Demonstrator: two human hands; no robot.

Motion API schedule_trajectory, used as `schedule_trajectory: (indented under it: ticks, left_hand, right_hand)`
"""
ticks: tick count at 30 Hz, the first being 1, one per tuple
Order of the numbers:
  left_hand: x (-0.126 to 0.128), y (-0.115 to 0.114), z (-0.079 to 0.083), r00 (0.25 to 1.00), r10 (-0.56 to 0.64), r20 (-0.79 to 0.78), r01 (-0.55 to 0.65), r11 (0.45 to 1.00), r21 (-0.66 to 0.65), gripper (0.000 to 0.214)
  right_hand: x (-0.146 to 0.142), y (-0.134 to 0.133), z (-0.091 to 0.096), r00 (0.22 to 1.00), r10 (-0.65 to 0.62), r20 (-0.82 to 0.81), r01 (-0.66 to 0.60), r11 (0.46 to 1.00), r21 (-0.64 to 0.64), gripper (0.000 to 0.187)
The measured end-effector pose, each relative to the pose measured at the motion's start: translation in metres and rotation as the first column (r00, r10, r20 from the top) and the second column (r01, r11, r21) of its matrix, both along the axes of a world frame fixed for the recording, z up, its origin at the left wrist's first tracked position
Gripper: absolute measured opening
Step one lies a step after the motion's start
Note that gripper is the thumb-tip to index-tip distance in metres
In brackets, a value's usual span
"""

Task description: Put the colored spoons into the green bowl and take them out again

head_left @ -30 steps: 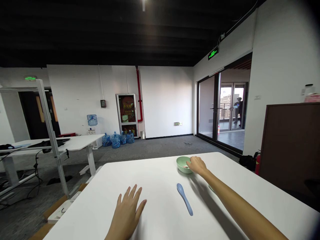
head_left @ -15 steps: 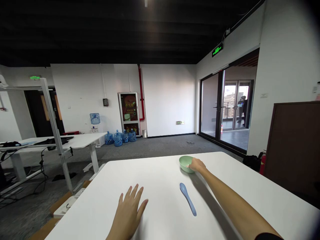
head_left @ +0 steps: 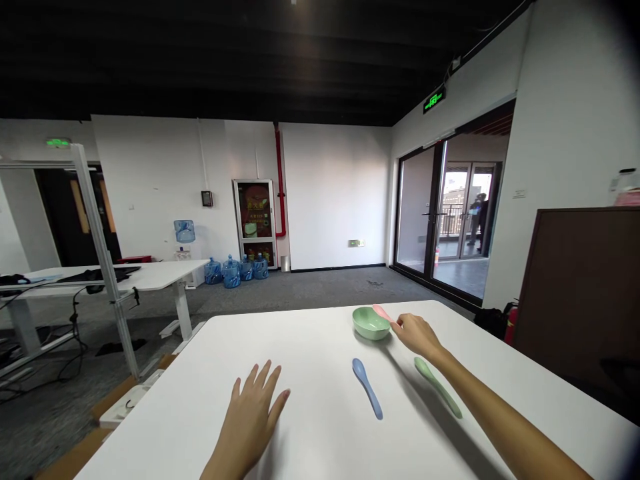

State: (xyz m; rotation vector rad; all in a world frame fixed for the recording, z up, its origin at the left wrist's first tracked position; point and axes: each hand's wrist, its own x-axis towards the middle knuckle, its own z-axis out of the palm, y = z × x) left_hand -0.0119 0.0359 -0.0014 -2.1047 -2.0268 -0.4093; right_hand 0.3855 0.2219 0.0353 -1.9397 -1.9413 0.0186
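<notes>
My right hand [head_left: 417, 335] grips the handle of a pink spoon [head_left: 383, 313], whose bowl end sits over the right rim of a green bowl [head_left: 367, 325] near the far edge of the table. Nearer to me lies a blue spoon [head_left: 367, 389], flat on the white tabletop. A green spoon [head_left: 439, 388] rests under and beside my right forearm. At the left, my left hand [head_left: 250, 413] has its fingers spread, palm down over the table, holding nothing. Whether its palm touches the surface I cannot tell.
The white table [head_left: 310, 347] has rounded far corners. Another white table [head_left: 170, 272] with cables and a metal post [head_left: 103, 247] stands to the left. Blue water jugs [head_left: 231, 272] line the far wall. A brown cabinet [head_left: 580, 293] is at the right; a person [head_left: 477, 219] shows beyond the glass door.
My right hand has drawn back to the right from inside the green bowl and now holds the pink spoon. The green spoon has come into sight. My left hand stays spread.
</notes>
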Motion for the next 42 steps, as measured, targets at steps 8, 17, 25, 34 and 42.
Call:
schedule_trajectory:
  ticks: [8, 17, 25, 34, 42]
  left_hand:
    - [0.002, -0.005, 0.004, 1.000, -0.006, 0.012, 0.005, 1.000, 0.020, 0.054]
    - [0.005, -0.008, 0.009, 1.000, -0.002, -0.008, 0.002, 1.000, -0.024, 0.057]
    - [0.005, -0.008, 0.008, 1.000, 0.003, 0.001, -0.003, 1.000, -0.018, 0.056]
    - [0.006, -0.007, 0.008, 1.000, 0.003, -0.006, -0.003, 1.000, -0.020, 0.057]
    - [0.004, -0.005, 0.006, 1.000, -0.002, 0.006, 0.002, 1.000, 0.002, 0.055]
  right_hand:
    - [0.057, -0.061, -0.033, 0.996, -0.075, -0.049, 0.075, 0.997, 0.000, 0.036]
    - [0.089, -0.080, -0.084, 0.986, -0.159, -0.056, 0.153, 0.984, -0.092, 0.039]
    - [0.098, -0.080, -0.097, 0.971, -0.215, -0.102, 0.200, 0.970, -0.142, 0.042]
    - [0.102, -0.076, -0.106, 0.975, -0.207, -0.077, 0.188, 0.962, -0.196, 0.035]
    - [0.103, -0.075, -0.109, 0.976, -0.206, -0.062, 0.193, 0.966, -0.174, 0.035]
